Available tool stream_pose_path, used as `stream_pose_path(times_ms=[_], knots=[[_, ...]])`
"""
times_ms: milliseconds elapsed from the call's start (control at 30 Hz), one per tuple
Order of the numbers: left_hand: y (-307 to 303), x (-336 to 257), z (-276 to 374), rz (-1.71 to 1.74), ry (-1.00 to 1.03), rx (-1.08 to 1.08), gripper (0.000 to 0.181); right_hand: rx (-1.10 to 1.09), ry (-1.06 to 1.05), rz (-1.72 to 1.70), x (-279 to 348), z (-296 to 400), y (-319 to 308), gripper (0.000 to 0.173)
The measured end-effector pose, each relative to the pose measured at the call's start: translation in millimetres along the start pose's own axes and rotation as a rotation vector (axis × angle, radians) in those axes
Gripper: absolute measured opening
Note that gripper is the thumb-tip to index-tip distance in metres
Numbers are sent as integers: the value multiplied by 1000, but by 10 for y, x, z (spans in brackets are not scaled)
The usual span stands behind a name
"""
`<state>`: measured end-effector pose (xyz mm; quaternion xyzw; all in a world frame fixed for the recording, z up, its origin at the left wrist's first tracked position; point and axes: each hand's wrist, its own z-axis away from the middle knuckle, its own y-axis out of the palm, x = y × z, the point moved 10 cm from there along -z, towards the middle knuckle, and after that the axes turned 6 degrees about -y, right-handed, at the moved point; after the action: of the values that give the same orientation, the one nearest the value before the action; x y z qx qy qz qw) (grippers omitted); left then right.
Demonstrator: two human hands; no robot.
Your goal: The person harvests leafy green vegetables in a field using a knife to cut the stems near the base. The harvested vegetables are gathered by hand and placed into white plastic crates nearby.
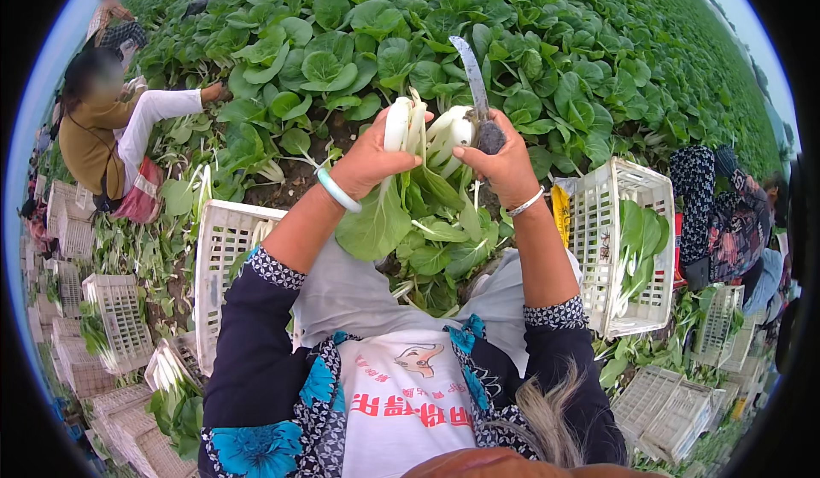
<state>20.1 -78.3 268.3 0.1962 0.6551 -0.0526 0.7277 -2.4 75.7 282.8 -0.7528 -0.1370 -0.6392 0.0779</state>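
My left hand [375,157] is closed around a head of bok choy [398,124], its white base up and its green leaves hanging down. In my right hand [509,161] is a curved knife [473,71], with the blade pointing up and away and the dark handle in my palm. A second bok choy plant [450,133] is between my hands, its base against the knife and my right thumb; how firmly it is held cannot be seen. Loose green leaves [442,257] lie on the ground between my knees.
A white plastic crate [214,286] stands by my left side. Another crate [605,305] with bok choy inside stands to my right, beside a yellow bag [560,212]. Dense bok choy rows [397,23] fill the ground ahead. People sit at left [96,125] and right [737,222], among more crates.
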Motion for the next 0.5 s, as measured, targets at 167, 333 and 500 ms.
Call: stream_pose_path(times_ms=[167,333,500], knots=[[235,247,-6,-201,129,78,108,-2,61,-75,-139,91,206,48],[190,270,-85,-136,90,-37,89,40,33,-14,-130,80,145,47],[213,358,-62,-30,-112,55,63,48,-192,500,99,-45,-217,41]])
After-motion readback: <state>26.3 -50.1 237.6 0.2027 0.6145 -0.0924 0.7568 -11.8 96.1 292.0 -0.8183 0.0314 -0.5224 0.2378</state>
